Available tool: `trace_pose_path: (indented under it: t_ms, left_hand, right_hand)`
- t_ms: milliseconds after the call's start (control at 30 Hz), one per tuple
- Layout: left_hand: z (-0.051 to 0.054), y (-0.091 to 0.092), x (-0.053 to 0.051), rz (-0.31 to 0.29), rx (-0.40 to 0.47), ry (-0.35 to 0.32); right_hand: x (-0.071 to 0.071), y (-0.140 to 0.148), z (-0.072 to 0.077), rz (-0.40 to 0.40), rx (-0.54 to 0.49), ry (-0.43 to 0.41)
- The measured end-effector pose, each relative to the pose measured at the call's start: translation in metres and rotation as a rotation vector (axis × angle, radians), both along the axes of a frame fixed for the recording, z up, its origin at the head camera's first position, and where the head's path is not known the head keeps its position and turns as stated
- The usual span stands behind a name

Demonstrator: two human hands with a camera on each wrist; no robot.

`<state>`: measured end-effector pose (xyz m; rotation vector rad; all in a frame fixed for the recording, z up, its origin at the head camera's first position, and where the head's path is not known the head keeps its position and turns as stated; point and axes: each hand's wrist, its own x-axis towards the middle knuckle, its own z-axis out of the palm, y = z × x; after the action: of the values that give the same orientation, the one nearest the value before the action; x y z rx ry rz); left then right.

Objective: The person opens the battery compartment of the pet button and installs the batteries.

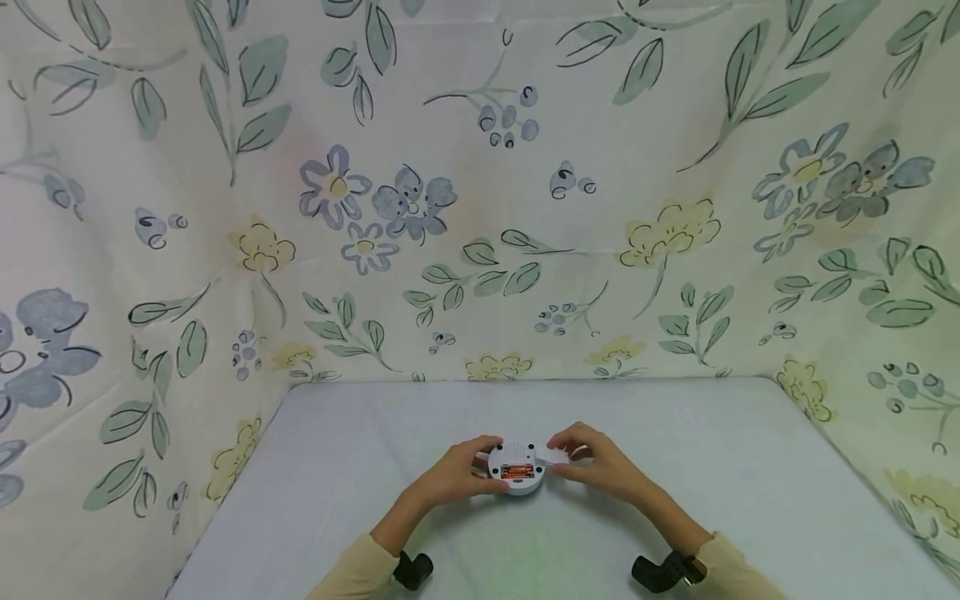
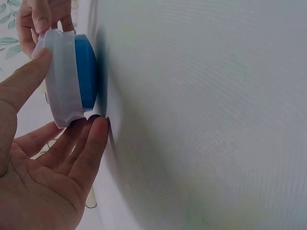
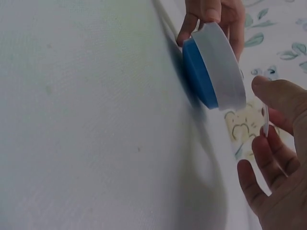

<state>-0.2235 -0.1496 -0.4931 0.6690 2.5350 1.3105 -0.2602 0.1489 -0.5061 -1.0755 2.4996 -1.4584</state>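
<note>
A round white device (image 1: 522, 488) lies face down on the table, with its blue side (image 2: 86, 72) toward the cloth. Its back has small speaker-like holes, dark feet and an uncovered battery compartment with red-orange batteries (image 1: 517, 472) inside. My left hand (image 1: 454, 475) grips the rim from the left, thumb on the near edge and fingers around the far side. To the right of the device, my right hand (image 1: 600, 464) pinches a thin white battery cover (image 3: 266, 122) between thumb and fingers. In the right wrist view the cover is apart from the device.
White cloth covers the table (image 1: 360, 433). A floral curtain (image 1: 465, 200) rises behind it and along both sides. Black wrist cameras, one at the left wrist (image 1: 414, 571) and one at the right wrist (image 1: 663, 572), sit near the cream sleeves.
</note>
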Motion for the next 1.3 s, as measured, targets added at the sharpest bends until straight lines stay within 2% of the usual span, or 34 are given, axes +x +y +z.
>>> trace_pose_path:
  t_ms: [333,700,933,1300]
  left_hand:
    - [0.003,0.000,0.002,-0.001,0.002,-0.009]
    - [0.004,-0.001,0.003,-0.019,0.013,-0.002]
    - [0.004,-0.001,0.004,-0.028,0.027,0.011]
    - [0.003,-0.002,0.003,-0.040,0.028,0.018]
  right_hand:
    - [0.008,-0.013,0.002,-0.009,0.004,-0.052]
    - [0.011,-0.025,0.000,0.040,-0.018,0.033]
    - [0.010,-0.033,0.000,0.045,0.017,0.095]
    - [0.008,-0.042,0.007,0.085,0.079,0.102]
